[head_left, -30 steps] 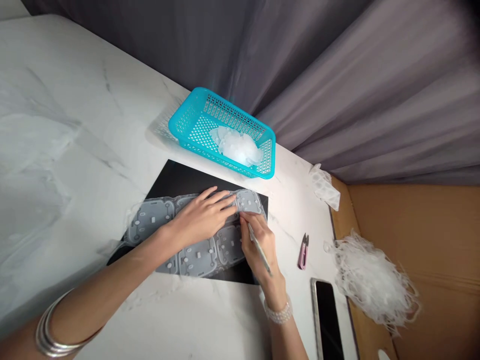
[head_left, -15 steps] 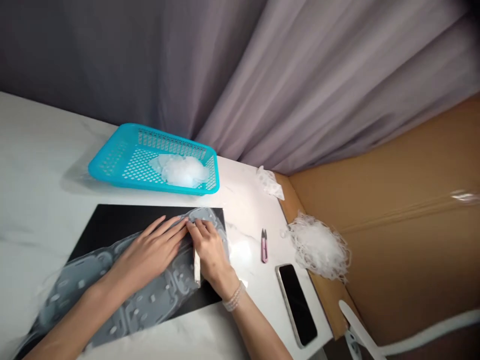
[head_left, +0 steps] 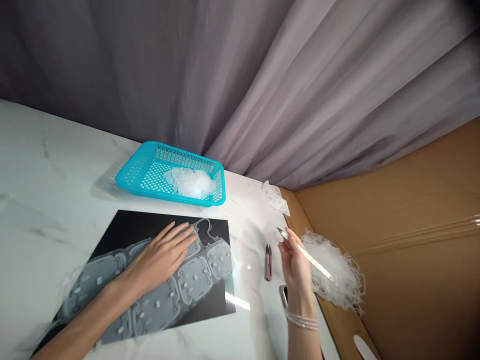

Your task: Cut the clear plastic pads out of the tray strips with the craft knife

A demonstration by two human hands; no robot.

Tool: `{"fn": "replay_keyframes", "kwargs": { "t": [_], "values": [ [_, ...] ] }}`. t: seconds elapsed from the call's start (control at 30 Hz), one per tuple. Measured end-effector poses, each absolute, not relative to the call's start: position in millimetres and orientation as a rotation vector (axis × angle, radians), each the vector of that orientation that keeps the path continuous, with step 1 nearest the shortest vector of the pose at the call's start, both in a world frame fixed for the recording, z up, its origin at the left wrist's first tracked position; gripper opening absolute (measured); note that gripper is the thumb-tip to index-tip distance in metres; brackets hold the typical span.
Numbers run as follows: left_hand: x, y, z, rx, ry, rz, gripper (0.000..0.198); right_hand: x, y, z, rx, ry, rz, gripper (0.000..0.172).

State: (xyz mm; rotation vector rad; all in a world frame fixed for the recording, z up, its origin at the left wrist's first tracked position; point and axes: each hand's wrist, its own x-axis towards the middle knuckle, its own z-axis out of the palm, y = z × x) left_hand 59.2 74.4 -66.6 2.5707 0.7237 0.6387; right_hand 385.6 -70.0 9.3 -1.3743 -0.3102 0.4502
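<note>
My left hand [head_left: 164, 255] lies flat, fingers stretched out, on a translucent moulded plastic sheet [head_left: 157, 300]. The sheet bears several rounded panels with small raised knobs, and an irregular opening with dark backing shows through near its upper end. Under it is a black mat [head_left: 129, 225]. My right hand [head_left: 297, 262] is raised at the right of the table, closed around a craft knife [head_left: 313, 261] with a slim white handle and a pointed dark tip facing up and left. Whether anything else sits in that hand is hidden.
Behind the mat stands a blue basket [head_left: 137, 172] holding clear plastic pieces [head_left: 195, 183]. Pink thread snips [head_left: 268, 262] lie left of my right hand. A phone [head_left: 284, 296] is mostly covered by my wrist. Stringy white scraps [head_left: 337, 272] and a crumpled wrapper [head_left: 275, 198] are at the right edge.
My right hand has moved right, off the sheet, with the craft knife. The opening in the sheet's upper end now shows. My left hand stays flat on the sheet.
</note>
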Motion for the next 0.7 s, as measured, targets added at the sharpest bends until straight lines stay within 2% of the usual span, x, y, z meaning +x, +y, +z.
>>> {"fn": "replay_keyframes", "kwargs": {
  "t": [0.07,0.17,0.27,0.33,0.47,0.7],
  "values": [
    [61.2,70.6,-51.8,2.303,0.8,0.696,0.043,349.0,-56.7,16.4,-1.342,-0.339,0.6,0.037],
    [62.5,59.6,-23.8,1.65,0.876,0.706,0.045,293.8,-36.4,28.3,-1.203,-0.394,0.901,0.031],
    [59.2,47.4,-3.0,0.927,0.758,0.59,0.05,256.2,-27.6,34.4,-1.121,-0.461,1.075,0.025],
    [54.4,42.0,2.6,0.663,0.67,0.569,0.042,243.8,-27.6,32.0,-1.109,-0.499,1.125,0.023],
    [43.6,39.1,2.0,0.653,0.69,0.622,0.024,238.7,-32.0,19.9,-1.17,-0.547,1.167,0.026],
    [40.2,37.2,-0.8,0.73,0.801,0.607,0.031,239.3,-37.3,15.3,-1.233,-0.521,1.18,0.031]
  ]
}}
